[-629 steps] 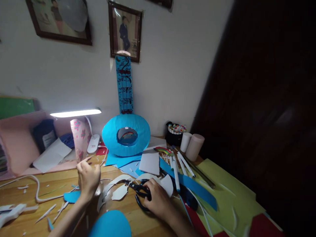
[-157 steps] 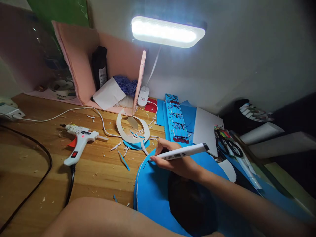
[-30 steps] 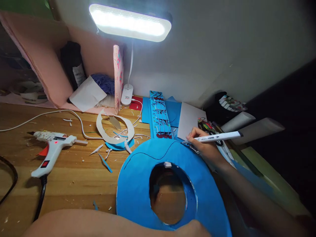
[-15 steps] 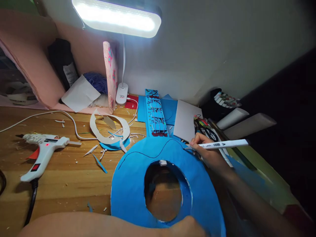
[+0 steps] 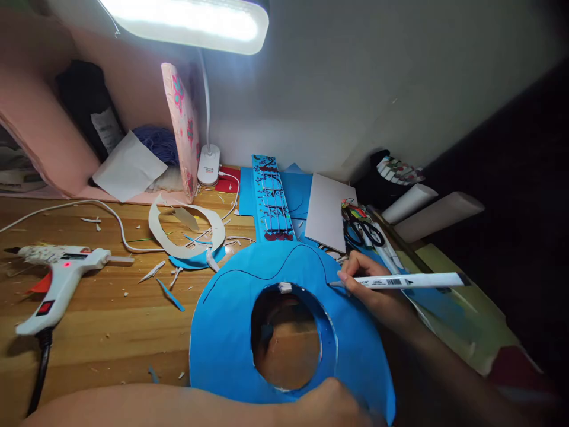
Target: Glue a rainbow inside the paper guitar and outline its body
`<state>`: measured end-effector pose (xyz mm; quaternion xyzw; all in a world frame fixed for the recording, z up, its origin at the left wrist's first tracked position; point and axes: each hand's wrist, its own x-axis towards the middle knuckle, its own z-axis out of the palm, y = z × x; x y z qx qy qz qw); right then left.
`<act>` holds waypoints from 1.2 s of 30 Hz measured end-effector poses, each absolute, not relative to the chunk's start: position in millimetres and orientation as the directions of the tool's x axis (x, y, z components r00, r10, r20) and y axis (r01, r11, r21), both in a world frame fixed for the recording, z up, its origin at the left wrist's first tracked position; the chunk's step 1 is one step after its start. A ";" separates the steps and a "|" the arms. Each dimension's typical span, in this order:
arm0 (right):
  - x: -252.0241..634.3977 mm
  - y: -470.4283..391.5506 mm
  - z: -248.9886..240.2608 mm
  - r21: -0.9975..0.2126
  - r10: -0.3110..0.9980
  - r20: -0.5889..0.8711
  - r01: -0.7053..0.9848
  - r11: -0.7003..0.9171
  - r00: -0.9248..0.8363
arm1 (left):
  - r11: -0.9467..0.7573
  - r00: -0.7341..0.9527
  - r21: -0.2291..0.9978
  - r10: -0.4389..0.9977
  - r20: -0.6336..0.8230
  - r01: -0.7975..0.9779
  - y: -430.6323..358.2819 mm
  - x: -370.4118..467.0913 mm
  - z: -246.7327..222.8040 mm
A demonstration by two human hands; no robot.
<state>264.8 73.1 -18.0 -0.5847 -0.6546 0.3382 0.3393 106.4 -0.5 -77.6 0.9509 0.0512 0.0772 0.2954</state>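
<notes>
A blue rounded body [image 5: 222, 350] with a large round hole lies at the lower middle, and a wavy dark line runs across its upper part. My right hand [image 5: 367, 284] is closed on a white marker [image 5: 411, 281], whose tip touches the blue surface at the line's right end. My left hand [image 5: 331, 406] rests on the body below the hole, its fingers mostly hidden and blurred at the bottom edge. Beyond the body stretches a blue decorated strip [image 5: 273, 198] with white strings and dark red ends.
A white glue gun [image 5: 62, 279] with a red light lies at left. Near it are a cream cardboard ring [image 5: 217, 228] and paper scraps. Black scissors [image 5: 371, 232], a pale board [image 5: 326, 207] and white rolls [image 5: 409, 203] stand behind my right hand. A lit lamp [image 5: 191, 21] hangs above.
The marker tip has moved down the blue surface, and the dark line has grown longer there. My right hand has moved with it. The whole view has shifted slightly.
</notes>
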 end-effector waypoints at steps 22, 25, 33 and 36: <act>278.3 35.2 -14.1 -0.833 0.998 0.017 0.551 0.049 -0.063 | -0.950 0.977 0.313 0.063 0.203 -0.003 5.7 107.4 -42.5; 281.7 29.5 -15.5 -0.843 0.999 0.036 0.536 0.045 -0.028 | -0.955 0.959 0.295 0.101 0.263 0.020 1.8 106.3 -49.0; 295.2 6.5 -29.5 -0.889 0.991 0.105 0.455 0.054 0.086 | -0.974 0.922 0.220 0.132 0.364 0.053 -1.9 104.7 -57.6; 296.7 -1.2 -30.2 -0.883 0.982 0.141 0.464 0.067 0.127 | -0.969 0.959 0.242 0.104 0.262 0.039 0.0 103.2 -52.7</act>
